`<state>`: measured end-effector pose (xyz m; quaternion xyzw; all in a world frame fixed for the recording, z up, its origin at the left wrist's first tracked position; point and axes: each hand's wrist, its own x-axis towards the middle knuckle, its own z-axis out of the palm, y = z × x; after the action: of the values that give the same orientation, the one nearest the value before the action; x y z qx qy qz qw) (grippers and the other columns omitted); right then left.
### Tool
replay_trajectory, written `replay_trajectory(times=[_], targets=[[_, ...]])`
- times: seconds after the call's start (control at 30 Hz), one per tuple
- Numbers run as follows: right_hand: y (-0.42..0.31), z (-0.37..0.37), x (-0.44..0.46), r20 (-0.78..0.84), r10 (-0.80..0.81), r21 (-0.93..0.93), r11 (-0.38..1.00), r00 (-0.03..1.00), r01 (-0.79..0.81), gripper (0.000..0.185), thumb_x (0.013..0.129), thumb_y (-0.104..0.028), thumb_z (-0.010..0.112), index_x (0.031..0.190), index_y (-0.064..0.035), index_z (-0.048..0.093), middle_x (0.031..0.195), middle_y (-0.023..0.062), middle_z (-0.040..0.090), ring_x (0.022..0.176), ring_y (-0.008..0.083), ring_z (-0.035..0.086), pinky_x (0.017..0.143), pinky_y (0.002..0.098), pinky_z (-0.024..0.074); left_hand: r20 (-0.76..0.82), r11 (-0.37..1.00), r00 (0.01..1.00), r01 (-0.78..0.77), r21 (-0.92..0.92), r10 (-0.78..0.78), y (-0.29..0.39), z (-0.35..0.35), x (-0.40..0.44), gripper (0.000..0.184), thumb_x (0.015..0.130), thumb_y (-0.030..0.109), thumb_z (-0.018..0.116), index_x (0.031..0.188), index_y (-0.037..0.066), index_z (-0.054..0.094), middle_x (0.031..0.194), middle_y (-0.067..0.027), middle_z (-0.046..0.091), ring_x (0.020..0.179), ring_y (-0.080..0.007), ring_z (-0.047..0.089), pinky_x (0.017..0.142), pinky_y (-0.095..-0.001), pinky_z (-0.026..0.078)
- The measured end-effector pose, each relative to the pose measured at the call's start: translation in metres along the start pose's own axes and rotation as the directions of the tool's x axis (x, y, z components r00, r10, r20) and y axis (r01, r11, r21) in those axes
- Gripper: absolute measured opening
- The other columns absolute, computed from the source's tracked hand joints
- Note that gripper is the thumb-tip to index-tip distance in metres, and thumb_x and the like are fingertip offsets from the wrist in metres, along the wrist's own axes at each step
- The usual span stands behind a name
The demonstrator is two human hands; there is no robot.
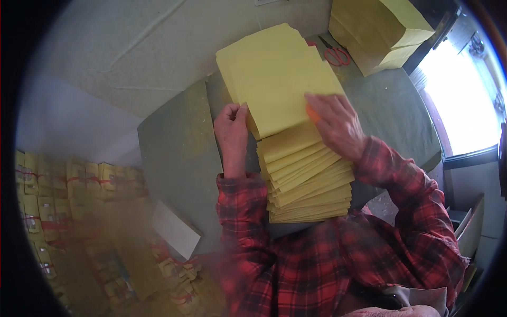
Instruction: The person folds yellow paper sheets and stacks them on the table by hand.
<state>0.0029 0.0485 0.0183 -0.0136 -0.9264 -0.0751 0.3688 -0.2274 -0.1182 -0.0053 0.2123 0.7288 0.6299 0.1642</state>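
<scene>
A stack of large yellow paper sheets (280,74) lies on the table in front of me. My left hand (231,133) is closed, with thumb and fingers pinched at the left edge of the top sheet. Across that sheet's right side lies my right hand (339,124), fingers stretched out and slightly blurred. Something orange (312,113) covers part of one of its fingers. Nearer my body, a fanned pile of folded yellow papers (309,182) overlaps in layers, its upper end just below the sheets.
Red-handled scissors (337,56) lie beyond the sheets, beside a tall yellow paper stack (380,31). A pale rectangular board (177,230) sits at the table's left edge. Several red-banded yellow bundles (47,211) are piled at lower left. A bright window (465,95) is at right.
</scene>
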Motion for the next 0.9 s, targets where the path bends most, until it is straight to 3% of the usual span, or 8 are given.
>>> replay_trajectory(times=[0.1, 0.13, 0.17, 0.43, 0.5, 0.67, 0.83, 0.9], targets=[[-0.016, -0.010, -0.025, 0.110, -0.068, 0.061, 0.996, 0.992, 0.061, 0.021, 0.088, -0.012, 0.070, 0.106, -0.0025, 0.071, 0.133, 0.0138, 0.067, 0.112, 0.0286, 0.065, 0.099, 0.0430, 0.0492, -0.030, 0.996, 0.999, 0.014, -0.093, -0.016, 0.010, 0.002, 0.001, 0.015, 0.099, 0.016, 0.070, 0.097, 0.001, 0.071, 0.076, -0.0028, 0.064, 0.063, -0.0101, 0.052, 0.059, -0.0263, 0.045], [-0.021, -0.022, -0.024, 0.471, -0.053, 0.174, 0.984, 0.880, -0.034, 0.018, 0.089, -0.012, 0.070, 0.105, -0.0032, 0.071, 0.125, 0.0149, 0.068, 0.110, 0.0305, 0.066, 0.098, 0.0449, 0.0502, -0.039, 0.991, 0.999, 0.022, -0.135, -0.028, 0.013, 0.002, -0.001, 0.015, 0.100, 0.015, 0.070, 0.095, 0.002, 0.070, 0.073, -0.0021, 0.062, 0.059, -0.0089, 0.050, 0.055, -0.0253, 0.043], [-0.024, -0.030, -0.023, 0.764, -0.075, 0.236, 0.957, 0.641, -0.169, 0.016, 0.089, -0.012, 0.070, 0.104, -0.0039, 0.071, 0.117, 0.0160, 0.069, 0.107, 0.0324, 0.067, 0.096, 0.0467, 0.0512, -0.041, 0.985, 0.998, 0.032, -0.172, -0.039, 0.015, 0.002, -0.003, 0.015, 0.101, 0.015, 0.069, 0.092, 0.003, 0.069, 0.071, -0.0015, 0.060, 0.055, -0.0077, 0.048, 0.050, -0.0244, 0.041], [-0.010, -0.020, 0.023, 0.562, 0.001, 0.441, 0.846, 0.827, -0.300, 0.018, 0.094, -0.014, 0.067, 0.110, -0.0064, 0.069, 0.113, 0.0162, 0.065, 0.107, 0.0356, 0.068, 0.090, 0.0527, 0.0532, -0.086, 0.989, 0.996, -0.009, -0.148, -0.003, 0.022, -0.002, 0.002, 0.016, 0.101, 0.015, 0.069, 0.095, 0.001, 0.071, 0.069, -0.0017, 0.060, 0.055, -0.0081, 0.048, 0.050, -0.0239, 0.040], [-0.009, 0.004, 0.033, 0.520, 0.148, 0.171, 0.947, 0.841, -0.272, 0.046, 0.090, -0.013, 0.071, 0.135, -0.0066, 0.066, 0.152, 0.0188, 0.058, 0.125, 0.0395, 0.061, 0.105, 0.0465, 0.0501, -0.057, 0.990, 0.998, -0.027, -0.142, 0.020, 0.016, -0.005, 0.004, 0.016, 0.101, 0.015, 0.069, 0.096, 0.000, 0.072, 0.069, -0.0018, 0.060, 0.055, -0.0082, 0.048, 0.050, -0.0239, 0.040], [0.003, 0.043, 0.047, 0.132, 0.067, -0.190, 0.981, 0.989, -0.041, 0.049, 0.090, -0.012, 0.071, 0.138, -0.0066, 0.064, 0.158, 0.0201, 0.053, 0.130, 0.0372, 0.058, 0.104, 0.0469, 0.0498, -0.036, 0.992, 0.999, -0.027, -0.127, 0.022, 0.009, -0.002, 0.013, 0.017, 0.100, 0.015, 0.070, 0.095, -0.001, 0.074, 0.068, -0.0017, 0.059, 0.057, -0.0086, 0.049, 0.052, -0.0241, 0.042], [-0.011, 0.030, 0.024, 0.005, 0.018, -0.073, 0.997, 1.000, -0.017, 0.046, 0.091, -0.012, 0.070, 0.135, -0.0059, 0.065, 0.156, 0.0194, 0.054, 0.131, 0.0343, 0.059, 0.104, 0.0479, 0.0490, -0.048, 0.991, 0.999, -0.005, -0.133, -0.002, 0.009, -0.001, 0.007, 0.023, 0.096, 0.019, 0.069, 0.090, -0.003, 0.076, 0.073, -0.0043, 0.065, 0.060, -0.0107, 0.051, 0.058, -0.0262, 0.044], [-0.040, -0.002, 0.017, -0.017, 0.025, 0.016, 1.000, 1.000, -0.025, 0.042, 0.091, -0.012, 0.065, 0.132, -0.0043, 0.064, 0.154, 0.0198, 0.055, 0.118, 0.0343, 0.062, 0.106, 0.0480, 0.0476, -0.040, 0.989, 0.999, 0.015, -0.144, -0.021, 0.008, -0.004, 0.004, 0.022, 0.097, 0.018, 0.069, 0.091, -0.002, 0.076, 0.072, -0.0036, 0.063, 0.060, -0.0104, 0.051, 0.057, -0.0257, 0.044]])
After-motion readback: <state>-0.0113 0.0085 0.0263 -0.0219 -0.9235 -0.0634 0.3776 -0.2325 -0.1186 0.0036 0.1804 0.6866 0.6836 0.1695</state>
